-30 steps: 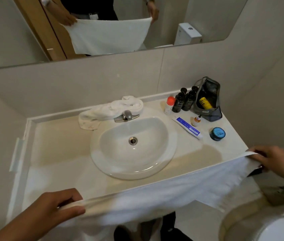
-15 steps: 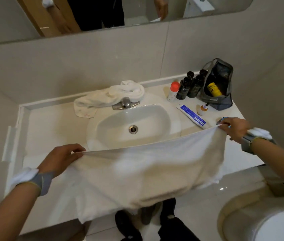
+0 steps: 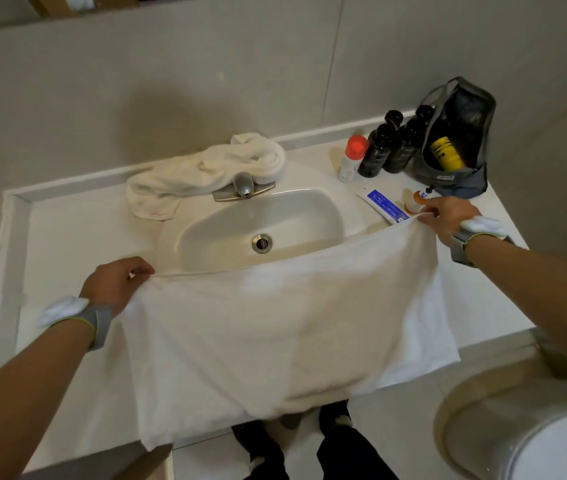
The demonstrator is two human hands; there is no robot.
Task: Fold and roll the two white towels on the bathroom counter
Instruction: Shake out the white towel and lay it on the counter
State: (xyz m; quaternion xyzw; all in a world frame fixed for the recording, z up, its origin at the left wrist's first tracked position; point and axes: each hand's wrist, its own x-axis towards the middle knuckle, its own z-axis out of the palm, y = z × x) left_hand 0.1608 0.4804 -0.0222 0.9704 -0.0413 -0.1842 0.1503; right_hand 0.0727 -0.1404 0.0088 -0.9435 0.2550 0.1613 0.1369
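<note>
A white towel (image 3: 285,334) is stretched flat across the front of the bathroom counter (image 3: 77,244), covering the near rim of the sink and hanging over the counter's front edge. My left hand (image 3: 115,284) pinches its far left corner. My right hand (image 3: 448,218) pinches its far right corner, close to the toothpaste. A second white towel (image 3: 206,171) lies crumpled behind the faucet (image 3: 244,188), against the back ledge.
The sink basin (image 3: 275,220) sits mid-counter. At the back right stand a red-capped bottle (image 3: 351,157), two dark bottles (image 3: 389,147), a grey toiletry bag (image 3: 455,140) and a blue toothpaste tube (image 3: 384,204). A toilet (image 3: 531,427) is at lower right.
I have carried the towel forward from in front of the counter and lowered it over the counter and sink rim. Both hands have moved further toward the back wall, still gripping the corners.
</note>
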